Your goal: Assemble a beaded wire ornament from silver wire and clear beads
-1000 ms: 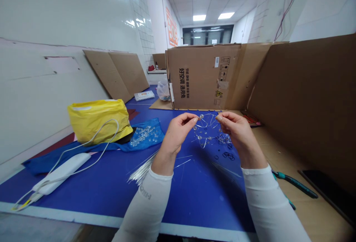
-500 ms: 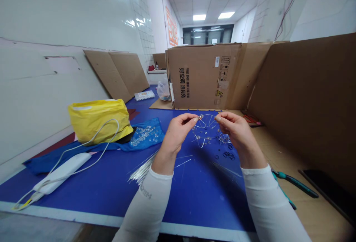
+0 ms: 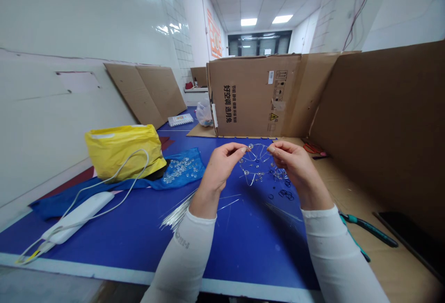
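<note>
Between my two hands hangs a ring of silvery wire (image 3: pixel 251 184) with clear beads strung along it, raised over the blue table. My left hand (image 3: pixel 226 163) pinches its upper left part between thumb and forefinger, close to a clear bead (image 3: pixel 251 146). On the other side, my right hand (image 3: pixel 291 160) pinches the wire's upper right with thumb and fingertips. Black rings (image 3: pixel 286 195) and small beads lie on the table below and behind the wire, partly mixed with it to the eye. A bundle of straight wires (image 3: pixel 178 214) lies beside my left forearm.
Pliers with green-black handles (image 3: pixel 373 231) rest on cardboard at the right, near a dark flat object (image 3: pixel 410 238). To the left are loose clear beads on blue cloth (image 3: pixel 194 159), a yellow bag (image 3: pixel 125 150) and a white power strip (image 3: pixel 78 215). Cardboard (image 3: pixel 257 99) walls the back.
The beaded wire has shifted very slightly to the left between my fingers. Both hands keep their pinch and stay nearly where they were.
</note>
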`<state>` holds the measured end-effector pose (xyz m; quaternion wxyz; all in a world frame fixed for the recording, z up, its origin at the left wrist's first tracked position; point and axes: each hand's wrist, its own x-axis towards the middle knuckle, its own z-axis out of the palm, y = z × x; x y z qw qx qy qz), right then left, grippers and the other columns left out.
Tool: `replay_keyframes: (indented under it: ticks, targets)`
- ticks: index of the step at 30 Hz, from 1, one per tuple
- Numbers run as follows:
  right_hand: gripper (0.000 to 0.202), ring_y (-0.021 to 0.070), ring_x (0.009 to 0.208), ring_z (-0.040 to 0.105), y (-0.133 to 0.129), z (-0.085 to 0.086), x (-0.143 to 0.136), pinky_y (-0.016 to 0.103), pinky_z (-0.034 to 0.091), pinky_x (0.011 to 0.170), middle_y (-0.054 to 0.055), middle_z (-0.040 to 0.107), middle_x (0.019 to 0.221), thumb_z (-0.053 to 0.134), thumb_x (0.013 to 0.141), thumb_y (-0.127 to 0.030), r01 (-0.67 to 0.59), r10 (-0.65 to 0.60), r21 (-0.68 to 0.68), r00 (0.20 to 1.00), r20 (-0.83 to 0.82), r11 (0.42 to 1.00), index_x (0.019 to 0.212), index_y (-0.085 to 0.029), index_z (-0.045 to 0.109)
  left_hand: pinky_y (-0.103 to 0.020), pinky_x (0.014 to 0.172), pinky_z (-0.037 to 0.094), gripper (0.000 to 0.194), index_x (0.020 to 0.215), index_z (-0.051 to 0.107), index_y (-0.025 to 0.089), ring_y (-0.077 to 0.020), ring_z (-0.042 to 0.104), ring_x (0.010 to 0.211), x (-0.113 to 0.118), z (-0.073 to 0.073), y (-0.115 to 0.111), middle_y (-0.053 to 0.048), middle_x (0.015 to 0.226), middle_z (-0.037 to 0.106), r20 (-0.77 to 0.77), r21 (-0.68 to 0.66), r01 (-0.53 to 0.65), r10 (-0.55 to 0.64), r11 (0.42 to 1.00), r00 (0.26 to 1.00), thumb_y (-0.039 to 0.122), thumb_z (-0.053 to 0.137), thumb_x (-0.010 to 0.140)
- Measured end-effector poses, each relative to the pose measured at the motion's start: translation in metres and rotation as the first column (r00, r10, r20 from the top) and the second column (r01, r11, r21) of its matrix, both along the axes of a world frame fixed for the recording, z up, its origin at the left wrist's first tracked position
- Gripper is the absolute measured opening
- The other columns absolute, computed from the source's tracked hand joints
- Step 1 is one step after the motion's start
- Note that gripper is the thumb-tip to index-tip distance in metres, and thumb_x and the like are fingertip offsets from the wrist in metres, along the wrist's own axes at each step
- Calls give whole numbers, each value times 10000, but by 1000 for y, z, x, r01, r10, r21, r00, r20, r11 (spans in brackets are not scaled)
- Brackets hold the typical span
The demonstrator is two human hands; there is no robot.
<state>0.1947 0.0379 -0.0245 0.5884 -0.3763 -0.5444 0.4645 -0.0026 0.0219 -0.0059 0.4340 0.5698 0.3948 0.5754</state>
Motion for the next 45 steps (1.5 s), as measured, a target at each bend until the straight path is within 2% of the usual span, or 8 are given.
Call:
replay_keyframes:
  ticks: [9, 15, 24, 31, 36, 41, 45]
  targets:
    - [339, 69, 507, 289, -3, 2, 3, 270, 153, 496, -56, 441, 564, 864, 619, -432, -70, 68, -72, 997, -36, 995, 721, -167, 680, -300, 751, 448, 118, 782, 770, 165, -150, 586, 725, -1, 1, 0, -32, 757, 716, 7, 0, 6, -6, 1000, 1000, 266, 758, 722]
    - [349, 76, 512, 224, -1, 0, 6, 296, 111, 519, -71, 341, 539, 818, 678, -483, -136, 132, -78, 990, -50, 988, 791, -161, 743, -278, 698, 415, 102, 724, 744, 155, -128, 553, 677, -2, 1, 3, -20, 695, 673, 83, -63, 17, -12, 998, 996, 255, 749, 707]
    - [327, 82, 521, 196, 3, -5, 10, 310, 111, 534, -71, 322, 549, 797, 719, -490, -124, 123, -57, 992, -20, 991, 817, -180, 762, -274, 698, 418, 73, 699, 741, 152, -128, 556, 690, -5, 0, 6, -39, 724, 693, 131, -79, 18, -7, 997, 991, 224, 750, 695]
    - [335, 76, 511, 225, 3, -3, 8, 294, 134, 518, -67, 383, 540, 821, 644, -459, -66, 66, -71, 998, -6, 995, 797, -170, 745, -272, 692, 421, 113, 707, 746, 151, -126, 556, 685, -6, 0, 7, -37, 731, 694, 128, -79, 25, -14, 997, 992, 259, 769, 683]
    - [364, 74, 500, 243, 2, -2, 8, 282, 143, 508, -65, 413, 527, 830, 641, -476, -62, 63, -64, 998, 4, 996, 805, -164, 743, -276, 700, 423, 109, 721, 757, 156, -129, 555, 691, -6, 0, 7, -34, 725, 690, 128, -67, 24, -16, 997, 992, 257, 772, 684]
    - [348, 79, 506, 244, 2, -3, 9, 282, 141, 507, -67, 395, 529, 813, 675, -478, -70, 71, -53, 997, 14, 996, 807, -162, 750, -286, 715, 426, 135, 739, 753, 155, -134, 560, 696, -6, -2, 8, -34, 734, 681, 120, -51, 16, -10, 999, 993, 277, 781, 689]
    - [388, 81, 508, 238, 1, -4, 11, 287, 131, 507, -69, 375, 538, 786, 715, -539, -86, 91, -57, 993, 73, 995, 804, -163, 746, -282, 708, 423, 138, 750, 753, 159, -132, 555, 690, -8, -4, 11, -30, 734, 682, 130, -40, 8, -3, 999, 992, 282, 780, 694]
